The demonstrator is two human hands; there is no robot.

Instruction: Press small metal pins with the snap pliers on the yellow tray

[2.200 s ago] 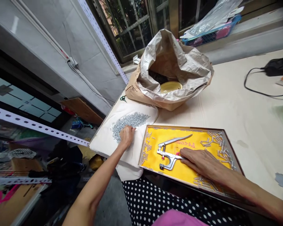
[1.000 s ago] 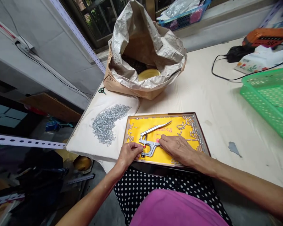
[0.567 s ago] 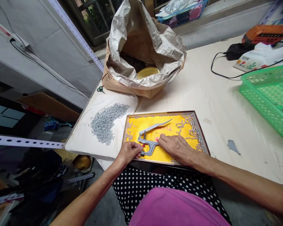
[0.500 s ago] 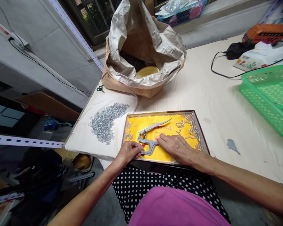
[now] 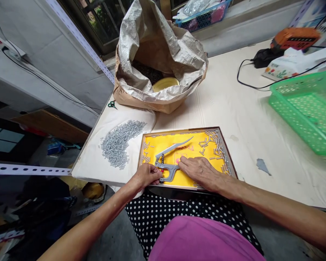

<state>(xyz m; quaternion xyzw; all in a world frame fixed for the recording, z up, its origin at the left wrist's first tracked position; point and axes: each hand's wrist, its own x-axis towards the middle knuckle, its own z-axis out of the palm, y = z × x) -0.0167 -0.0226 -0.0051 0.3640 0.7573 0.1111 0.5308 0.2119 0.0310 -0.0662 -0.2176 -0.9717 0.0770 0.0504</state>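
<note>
Grey snap-fastener pliers (image 5: 170, 167) lie over a shallow tray (image 5: 205, 129) with a yellow lining. Their long upper handle is raised, and a small spring and a red part show near the jaws. My right hand (image 5: 199, 170) is closed around the end of the lower frame. At the jaws, the fingertips of my left hand (image 5: 147, 174) are pinched together; whatever they hold is too small or hidden to make out. Small silvery metal pieces (image 5: 218, 145) lie along the tray's right side, with a few more at its left.
A heap of small metal pieces (image 5: 119, 145) lies on white cloth at left, with green-handled scissors (image 5: 112, 105) behind. A large open sack (image 5: 163, 98) stands at the back. To the right are a green basket (image 5: 301, 119), an orange device (image 5: 296, 38) and a black cable (image 5: 240, 78).
The whole view has shifted slightly, so things appear a little further left. Both hands keep nearly the same places on the pliers, and the upper handle stays raised.
</note>
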